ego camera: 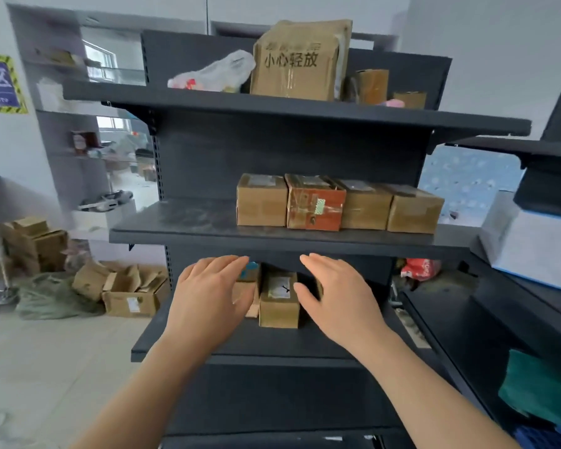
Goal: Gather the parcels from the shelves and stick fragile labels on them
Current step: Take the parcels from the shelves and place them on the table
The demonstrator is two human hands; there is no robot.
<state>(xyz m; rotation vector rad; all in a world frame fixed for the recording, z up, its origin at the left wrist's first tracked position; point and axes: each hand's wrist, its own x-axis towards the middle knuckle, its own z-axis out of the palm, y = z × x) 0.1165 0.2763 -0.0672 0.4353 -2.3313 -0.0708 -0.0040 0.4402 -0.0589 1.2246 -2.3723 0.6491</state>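
Lower centre of frame: small rectangular brown cardboard parcel, white paper label on top, on matte dark metal shelf. Flanked by left hand and right hand, fingers straight, gripping nothing; contact unclear.

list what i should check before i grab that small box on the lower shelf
1. Left hand open and holding nothing: ok.
2. Right hand open and holding nothing: ok.
3. Box lies between the two hands with its front in view: ok.
4. Hands touching the box sides: cannot tell; the right thumb is close to its edge.
5. Room to lift the box out under the middle shelf: cannot tell; the fingertips reach in just below its front edge.
6. Fragile sticker on the box: cannot tell; a white label sits on top, too blurred to read.
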